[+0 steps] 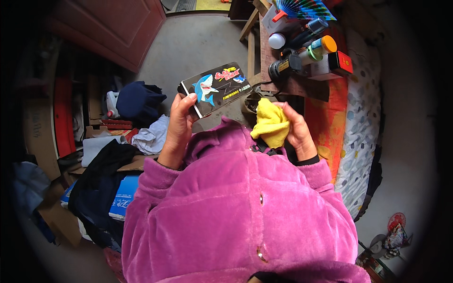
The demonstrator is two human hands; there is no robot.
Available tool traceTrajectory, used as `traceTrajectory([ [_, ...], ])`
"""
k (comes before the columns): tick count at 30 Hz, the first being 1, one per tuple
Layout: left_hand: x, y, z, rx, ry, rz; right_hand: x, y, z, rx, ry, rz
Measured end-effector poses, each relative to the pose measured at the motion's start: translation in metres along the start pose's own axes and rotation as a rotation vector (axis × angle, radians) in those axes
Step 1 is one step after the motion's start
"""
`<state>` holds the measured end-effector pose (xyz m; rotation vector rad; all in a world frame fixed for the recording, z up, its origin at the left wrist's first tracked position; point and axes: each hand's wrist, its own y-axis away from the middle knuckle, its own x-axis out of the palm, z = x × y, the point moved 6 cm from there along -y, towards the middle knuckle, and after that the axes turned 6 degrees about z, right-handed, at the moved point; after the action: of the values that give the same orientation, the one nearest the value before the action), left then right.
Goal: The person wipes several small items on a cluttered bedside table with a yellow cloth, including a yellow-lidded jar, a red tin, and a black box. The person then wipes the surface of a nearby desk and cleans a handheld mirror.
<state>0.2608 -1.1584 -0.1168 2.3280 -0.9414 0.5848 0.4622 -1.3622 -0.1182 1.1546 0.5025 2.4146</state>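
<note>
My left hand [181, 120] grips the lower left end of a flat black box [217, 90] printed with a cartoon shark and bearing writing. The box is tilted, its right end higher than its left, and the thumb lies on its front edge. To its right, my right hand [297, 128] holds a crumpled yellow cloth [271, 123], its fingers partly hidden behind the fabric. Box and cloth are apart, both held out before the pink fleece garment [226, 198] that I wear.
At the upper right, a table [266, 67] bears a black headlamp or torch [286, 66], bottles, boxes and a folding fan [300, 9]. A bed with a patterned quilt [361, 116] stands at the right. Cartons, clothes and a dark blue cloth bundle [138, 102] crowd the left. A reddish door [116, 32] is beyond.
</note>
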Motion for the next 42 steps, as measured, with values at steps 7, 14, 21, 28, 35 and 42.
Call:
traceTrajectory([
  [7, -0.012, 0.004, -0.005, 0.082, -0.125, -0.101, 0.019, 0.002, 0.018, -0.043, 0.365, -0.112],
  [14, -0.004, 0.014, -0.004, 0.080, -0.118, -0.065, 0.165, -0.037, 0.032, -0.886, 1.067, 0.275],
  [21, -0.016, 0.027, -0.008, 0.135, -0.023, -0.089, 0.171, -0.066, 0.003, -1.197, 1.742, 0.415],
  [28, -0.029, 0.038, -0.010, 0.075, 0.008, -0.123, 0.111, -0.097, 0.074, -0.856, 1.860, -0.270],
  [35, -0.017, 0.032, -0.006, 0.071, -0.087, -0.045, 0.218, -0.060, 0.017, -1.142, 1.481, 0.445],
  [42, -0.032, 0.044, -0.002, -0.023, -0.130, -0.168, 0.164, -0.125, 0.031, -0.884, 2.066, 0.139],
])
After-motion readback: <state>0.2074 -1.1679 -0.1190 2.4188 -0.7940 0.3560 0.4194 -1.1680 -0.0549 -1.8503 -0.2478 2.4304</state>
